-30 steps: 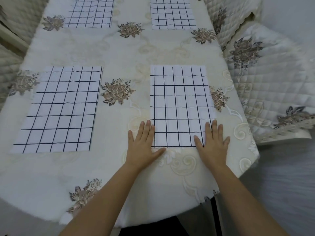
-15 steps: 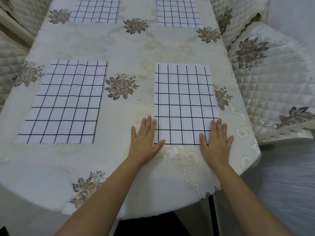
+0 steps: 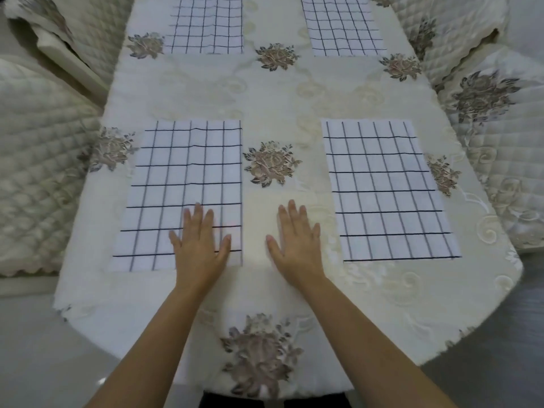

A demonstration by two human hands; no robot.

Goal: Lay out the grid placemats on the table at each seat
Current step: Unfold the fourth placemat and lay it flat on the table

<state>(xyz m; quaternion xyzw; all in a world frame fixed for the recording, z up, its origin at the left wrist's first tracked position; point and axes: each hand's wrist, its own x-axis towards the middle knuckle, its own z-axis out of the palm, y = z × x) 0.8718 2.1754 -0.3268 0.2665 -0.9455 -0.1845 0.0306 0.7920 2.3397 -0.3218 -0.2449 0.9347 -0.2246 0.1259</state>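
Lower centre: left hand [image 3: 198, 245] spread flat, fingers straight, resting on the bottom right corner of the lower-left placemat [image 3: 182, 178]; just right of it, right hand [image 3: 297, 245] likewise flat and straight-fingered, holding nothing, lying on bare tablecloth [image 3: 279, 92] between the two nearer mats; lower-right placemat [image 3: 385, 189] flat, apart from that hand; upper-left placemat [image 3: 206, 25] and upper-right placemat [image 3: 341, 25] at the top edge, both cut off by the frame; left chair cover [image 3: 35, 148] and right chair cover [image 3: 485, 113], quilted, at the side borders.
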